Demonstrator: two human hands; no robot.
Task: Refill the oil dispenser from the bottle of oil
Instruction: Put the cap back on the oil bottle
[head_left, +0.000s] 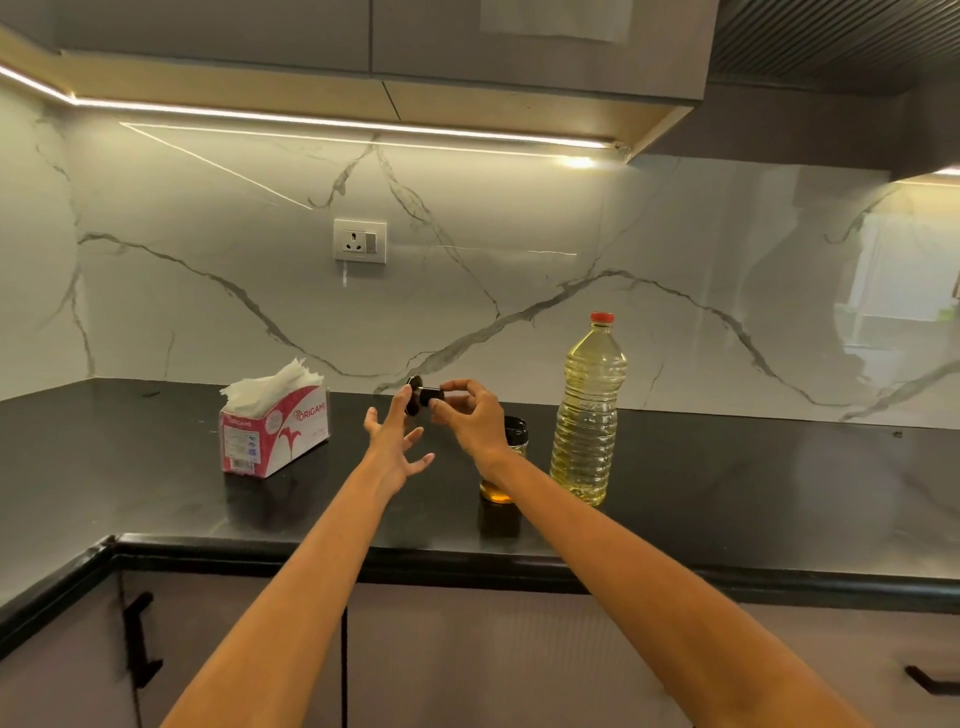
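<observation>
R hand (470, 415): we pinch black dispenser top (422, 399) — held above counter (156, 499).
L hand (393, 441): fingers spread wide, holds nothing.
Oil bottle (587, 415): upright, red cap on — beside dispenser jar (506, 462).

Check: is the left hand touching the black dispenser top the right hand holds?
Cannot tell. In the head view the left hand is open, its fingertip overlapping the black dispenser top pinched by the right hand; this single view shows neither contact nor gap plainly.

Both forearms are bare to the frame edge, and the left hand (393, 447) and right hand (470, 422) carry no visible covering.
</observation>
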